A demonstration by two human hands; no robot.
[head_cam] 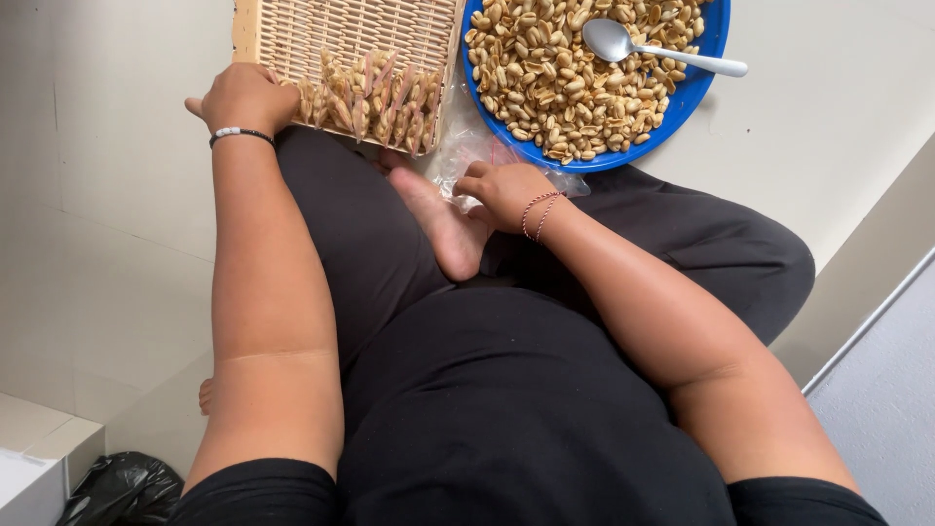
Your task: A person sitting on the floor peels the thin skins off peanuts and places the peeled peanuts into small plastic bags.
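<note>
Seated person viewed from above, legs crossed on a pale tiled floor (107, 253). Ahead of the knees stands a round blue tray (696, 83) heaped with roasted peanuts (545, 78); a metal spoon (643, 51) lies on the heap, bowl up. Beside it, a flat woven basket (292, 29) holds a single row of small filled peanut packets (375, 102) along its near edge; the rest of the basket is bare, which suggests that packing is at an early stage, with most peanuts still loose on the tray. A crumpled stack of clear plastic bags (463, 146) lies between basket and tray. The left hand (245, 97) rests on the basket's near corner, fingers curled over the rim, beside the packets. The right hand (506, 193) is loosely closed, fingertips pinching the clear plastic at the tray's near edge. A black plastic bag (117, 487) lies at lower left.
</note>
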